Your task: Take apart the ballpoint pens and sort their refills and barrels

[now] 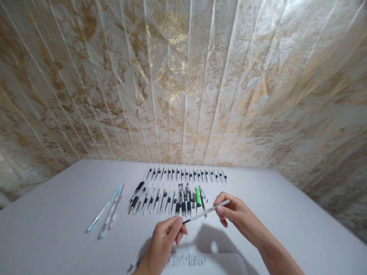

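A slim pen point(205, 212) with a whitish, patterned barrel and a dark, thin end is held between my two hands above the table. My left hand point(166, 238) pinches its dark lower end between thumb and fingers; the very tip is hidden there. Near the upper end, my right hand point(233, 212) grips the pale barrel with thumb and fingertips. Just beyond the hands lies a row of pens and clear pen parts point(157, 200) with black grips. A bright green marker-like piece point(197, 196) lies at the right of that row.
Along the far edge runs another row of clear tubes with black parts point(185, 175). Three pastel pens point(110, 212) lie at the left. A pale sheet or pad with dark marks point(220, 263) is at the near edge of the white table point(51, 229). A gold-patterned curtain point(172, 95) hangs behind.
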Demonstrator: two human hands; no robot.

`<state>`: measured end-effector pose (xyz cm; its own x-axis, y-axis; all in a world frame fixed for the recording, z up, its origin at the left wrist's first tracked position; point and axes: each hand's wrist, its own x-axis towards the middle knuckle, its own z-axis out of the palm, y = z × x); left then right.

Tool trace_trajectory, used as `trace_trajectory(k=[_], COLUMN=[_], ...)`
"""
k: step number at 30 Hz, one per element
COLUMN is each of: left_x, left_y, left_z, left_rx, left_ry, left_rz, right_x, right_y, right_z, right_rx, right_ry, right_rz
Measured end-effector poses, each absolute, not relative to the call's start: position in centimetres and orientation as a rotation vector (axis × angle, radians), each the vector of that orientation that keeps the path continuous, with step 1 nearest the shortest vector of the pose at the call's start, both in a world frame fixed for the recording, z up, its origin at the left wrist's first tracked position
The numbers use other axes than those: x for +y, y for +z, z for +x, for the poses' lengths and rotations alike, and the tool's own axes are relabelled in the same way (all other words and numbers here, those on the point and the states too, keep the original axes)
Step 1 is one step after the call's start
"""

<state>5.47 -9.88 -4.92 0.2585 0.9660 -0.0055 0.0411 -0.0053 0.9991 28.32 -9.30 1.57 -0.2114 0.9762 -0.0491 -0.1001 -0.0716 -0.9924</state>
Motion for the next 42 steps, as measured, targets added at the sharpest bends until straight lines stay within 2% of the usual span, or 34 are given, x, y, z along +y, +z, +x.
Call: trace_trajectory(k=[3, 7, 9, 14, 16, 21, 25, 29, 34, 42], left_x=[-9.8, -9.7, -9.9, -10.9, -11.3, -11.6, -11.4, -11.1, -11.2, -10.5], left_y=[-4.8, -4.7, -4.7, -4.4, -4.6, -5.3, -5.1, -5.0, -5.7, -5.8], left_z=[5.3, 5.0, 5.1, 6.0, 6.3, 6.6, 6.6, 6.6, 7.0, 6.9], left_rx=[1.032, 1.102, 1.137, 1.105, 1.05, 0.918, 0.871, 0.906, 0.868, 0.698], left_ry=[1.024, 1.094, 1.124, 1.0, 0.943, 0.762, 0.79, 0.779, 0.813, 0.592], left_rz=[1.41, 1.389, 1.328, 1.314, 1.43, 1.695, 1.409, 1.125, 1.182, 1.256], right_x=[-8.9, -8.1, -8.2, -10.0, -10.5, -10.0, -9.5, -9.8, -10.3, -10.6], right_y=[1.4, 2.1, 2.5, 2.0, 1.4, 0.8, 1.1, 0.9, -0.2, -0.6], right_z=[28.3, 29.8, 30.5, 27.5, 25.4, 24.4, 26.3, 26.3, 24.6, 23.8], right_rx=[-1.123, -0.81, -0.737, -0.998, -1.05, -0.968, -0.929, -1.225, -1.324, -1.292], right_ry=[1.418, 0.984, 0.907, 1.433, 1.534, 1.401, 1.296, 1.451, 1.635, 1.596], right_rz=[-1.081, -1.025, -0.997, -1.156, -1.135, -1.104, -1.134, -1.223, -1.221, -1.09])
